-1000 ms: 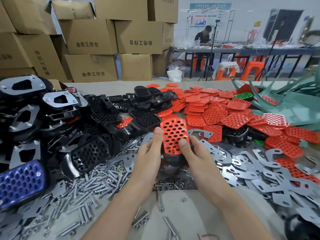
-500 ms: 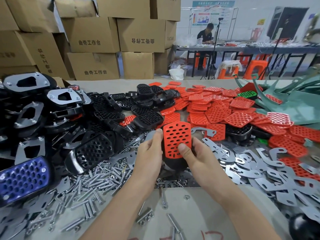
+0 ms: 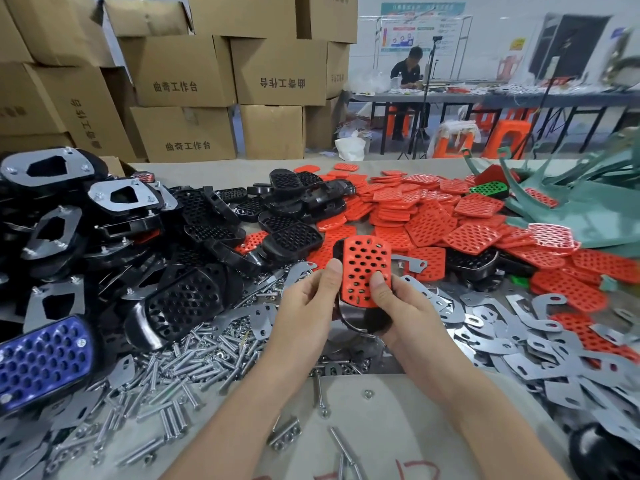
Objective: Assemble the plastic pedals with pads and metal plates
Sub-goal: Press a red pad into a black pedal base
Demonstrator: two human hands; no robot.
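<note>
Both hands hold one black plastic pedal above the table's middle, with a perforated red pad lying on its top face. My left hand grips the pedal's left side, thumb against the pad's left edge. My right hand grips the right side, thumb pressing on the pad's lower right. The pedal's underside is hidden by my fingers. Loose red pads lie heaped to the right, bare black pedals to the left, and flat metal plates at the lower right.
Bolts and nuts are strewn left of my forearms. Finished pedals with metal plates pile at far left, with a blue-padded one. Cardboard boxes stack behind. Green parts lie far right. A person sits at a distant table.
The red pad has shifted slightly right and down on the pedal as both thumbs work it. The hands stay in the same spot; the camera has tilted slightly.
</note>
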